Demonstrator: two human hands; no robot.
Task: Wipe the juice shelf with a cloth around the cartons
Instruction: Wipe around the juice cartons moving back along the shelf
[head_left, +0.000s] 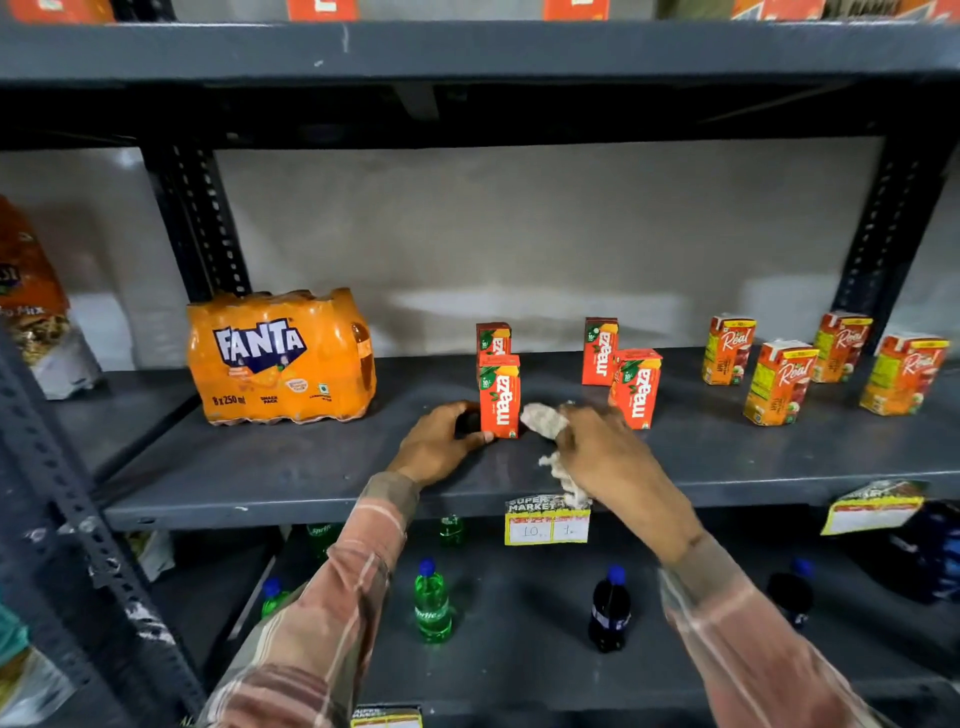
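The dark grey juice shelf (291, 467) carries several red Maaza cartons and several orange Real cartons (779, 382) further right. My left hand (441, 441) grips the base of the front Maaza carton (500, 396), which stands upright. My right hand (605, 452) is closed on a crumpled whitish cloth (543, 420) that touches the shelf just right of that carton; a loose end hangs over the shelf's front edge. Another Maaza carton (636, 387) stands right behind my right hand, and two more stand at the back.
A shrink-wrapped Fanta pack (280, 358) sits at the shelf's left. A yellow price tag (546, 522) hangs on the front edge. Green and dark bottles (432, 603) stand on the lower shelf. Perforated uprights frame the bay; a snack bag lies far left.
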